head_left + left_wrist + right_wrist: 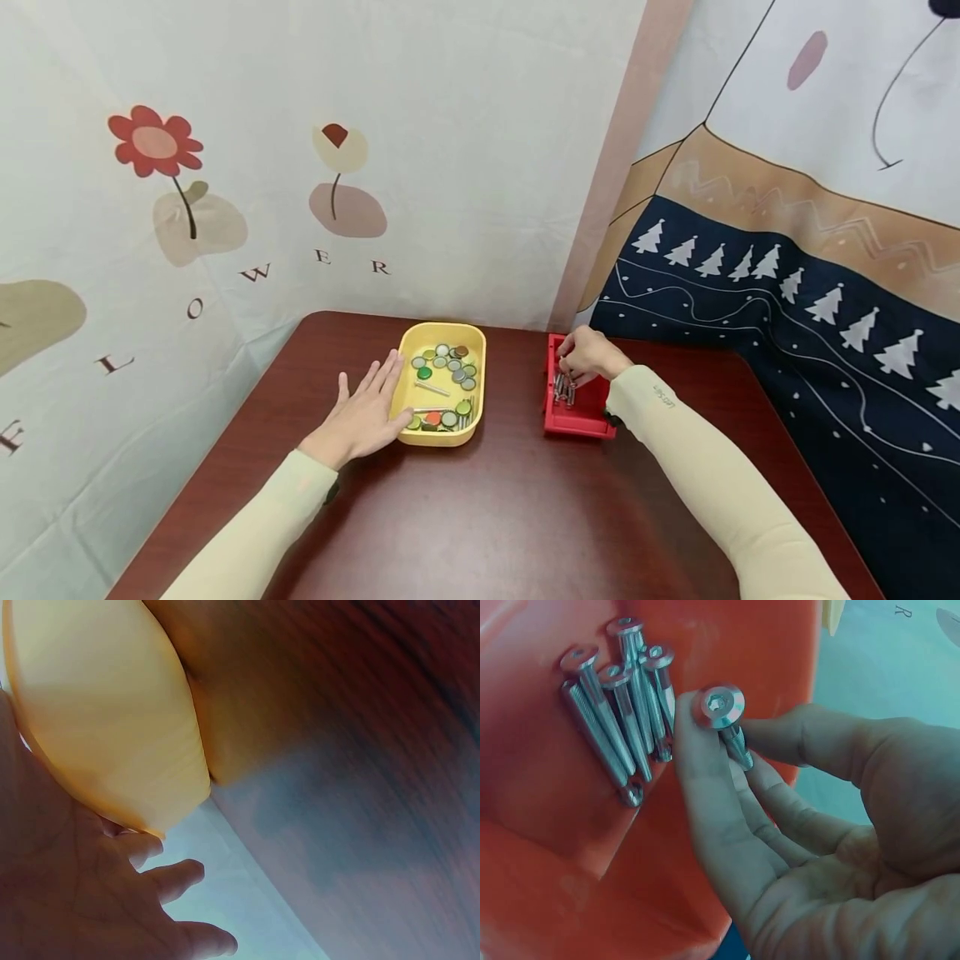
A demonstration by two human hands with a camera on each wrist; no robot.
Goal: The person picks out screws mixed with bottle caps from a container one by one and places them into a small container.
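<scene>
In the right wrist view my right hand [810,825] pinches a hex-socket bolt [722,709] between thumb and index finger, its flat round head facing the camera. Several more bolts [622,705] lie together in the red bin [581,423], right below that hand. My left hand [363,417], fingers straight and spread, touches the left side of the yellow tray [483,367]. The left wrist view shows the tray's outer wall [112,712] against the palm. Inside the tray are several bottle caps [440,362] in green, silver and orange, plus a few bolts [432,388].
Both containers stand near the back of the dark red-brown table [480,517], with a gap between them. Directly behind the table hangs a pale printed cloth [465,167]. A dark blue cloth with white trees [750,300] hangs at the right.
</scene>
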